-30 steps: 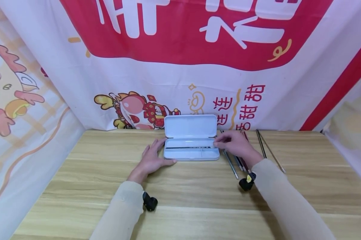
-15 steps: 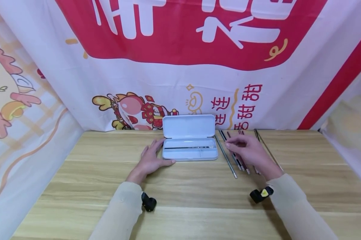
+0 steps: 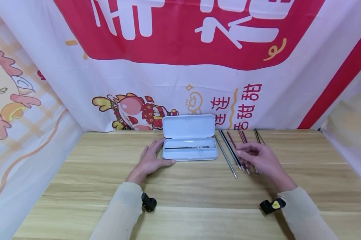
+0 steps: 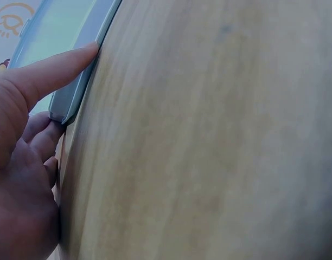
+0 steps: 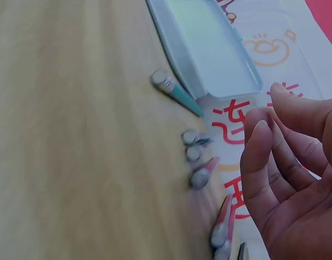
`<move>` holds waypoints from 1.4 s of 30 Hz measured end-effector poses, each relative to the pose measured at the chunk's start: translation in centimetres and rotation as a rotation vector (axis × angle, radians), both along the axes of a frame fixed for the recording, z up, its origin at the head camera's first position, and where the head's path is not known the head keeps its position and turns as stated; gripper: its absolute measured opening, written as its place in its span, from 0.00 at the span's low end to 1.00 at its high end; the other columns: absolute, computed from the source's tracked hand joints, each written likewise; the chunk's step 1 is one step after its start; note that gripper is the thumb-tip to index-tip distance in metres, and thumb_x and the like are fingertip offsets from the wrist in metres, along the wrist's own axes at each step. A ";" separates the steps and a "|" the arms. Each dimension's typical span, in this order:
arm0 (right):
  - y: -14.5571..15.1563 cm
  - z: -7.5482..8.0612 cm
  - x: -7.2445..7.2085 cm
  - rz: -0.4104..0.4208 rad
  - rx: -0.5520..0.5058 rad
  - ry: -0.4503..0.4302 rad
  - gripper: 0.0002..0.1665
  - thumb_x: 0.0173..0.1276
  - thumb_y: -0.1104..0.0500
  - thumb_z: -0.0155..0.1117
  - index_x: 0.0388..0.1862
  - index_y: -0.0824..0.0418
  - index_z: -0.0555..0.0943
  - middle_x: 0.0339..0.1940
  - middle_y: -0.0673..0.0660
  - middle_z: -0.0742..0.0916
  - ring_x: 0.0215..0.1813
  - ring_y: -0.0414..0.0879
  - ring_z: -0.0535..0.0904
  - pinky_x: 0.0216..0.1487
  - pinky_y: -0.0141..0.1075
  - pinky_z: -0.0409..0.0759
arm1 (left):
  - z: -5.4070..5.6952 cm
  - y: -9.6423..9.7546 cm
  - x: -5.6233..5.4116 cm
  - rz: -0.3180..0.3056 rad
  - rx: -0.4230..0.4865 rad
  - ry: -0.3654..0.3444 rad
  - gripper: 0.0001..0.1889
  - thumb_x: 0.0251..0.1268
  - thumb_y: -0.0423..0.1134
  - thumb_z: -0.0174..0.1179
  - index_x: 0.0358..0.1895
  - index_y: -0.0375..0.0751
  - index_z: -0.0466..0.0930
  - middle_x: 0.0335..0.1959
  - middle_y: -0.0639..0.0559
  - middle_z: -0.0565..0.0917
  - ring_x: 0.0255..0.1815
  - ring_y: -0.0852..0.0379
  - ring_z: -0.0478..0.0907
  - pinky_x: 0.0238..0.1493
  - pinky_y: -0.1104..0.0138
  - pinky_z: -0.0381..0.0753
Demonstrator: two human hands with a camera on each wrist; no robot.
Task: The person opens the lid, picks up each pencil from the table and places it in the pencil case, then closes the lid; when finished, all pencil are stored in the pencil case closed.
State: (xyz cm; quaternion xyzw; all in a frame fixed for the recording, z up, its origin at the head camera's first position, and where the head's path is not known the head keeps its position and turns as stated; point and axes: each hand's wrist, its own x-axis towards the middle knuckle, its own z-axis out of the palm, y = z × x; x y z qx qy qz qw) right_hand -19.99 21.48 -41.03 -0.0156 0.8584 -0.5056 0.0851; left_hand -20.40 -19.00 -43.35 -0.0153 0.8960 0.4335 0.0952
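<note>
A light-blue pencil case (image 3: 189, 154) stands with its lid (image 3: 189, 126) raised against the back cloth. One dark pencil (image 3: 186, 147) lies lengthwise inside it. My left hand (image 3: 152, 159) holds the case's left end, thumb along the front edge and fingers at the far corner, as the left wrist view also shows. My right hand (image 3: 258, 158) hovers over loose pencils right of the case, fingers loosely bent and nothing between thumb and fingertips in the right wrist view. Nearest it are a dark red pencil (image 3: 232, 140) and dark pencils (image 3: 232, 151); it partly hides others.
A teal pencil (image 3: 227, 156) lies slanted just right of the case. More pencils (image 3: 256, 136) lie beyond my right hand. The wooden table (image 3: 186, 193) ends at a printed cloth (image 3: 180, 80) hung behind it.
My right hand has moved away from the case's right end, over the loose pencils to the right. The left hand has stayed on the case. The pencil in the case has kept its place.
</note>
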 end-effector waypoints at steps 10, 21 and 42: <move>2.7 -0.6 1.4 -0.026 0.080 0.025 0.29 0.77 0.40 0.70 0.66 0.57 0.83 0.52 0.59 0.90 0.44 0.46 0.85 0.39 0.35 0.88 | -0.3 0.0 0.0 0.010 0.016 -0.009 0.52 0.62 0.53 0.79 0.87 0.58 0.58 0.91 0.48 0.54 0.94 0.44 0.33 0.91 0.44 0.23; 7.6 -1.3 3.4 -0.071 0.032 -0.019 0.32 0.79 0.45 0.69 0.70 0.64 0.78 0.43 0.47 0.89 0.39 0.41 0.85 0.35 0.36 0.89 | -0.2 0.0 -0.2 0.000 0.013 -0.005 0.52 0.62 0.53 0.78 0.87 0.59 0.58 0.91 0.49 0.55 0.94 0.44 0.33 0.91 0.44 0.23; 13.0 -2.3 3.6 -0.179 0.166 -0.110 0.32 0.76 0.38 0.71 0.58 0.65 0.82 0.31 0.44 0.88 0.31 0.38 0.82 0.30 0.35 0.86 | -0.1 -0.1 -0.2 -0.008 0.001 0.003 0.52 0.62 0.53 0.79 0.86 0.57 0.58 0.90 0.48 0.56 0.93 0.44 0.34 0.91 0.45 0.24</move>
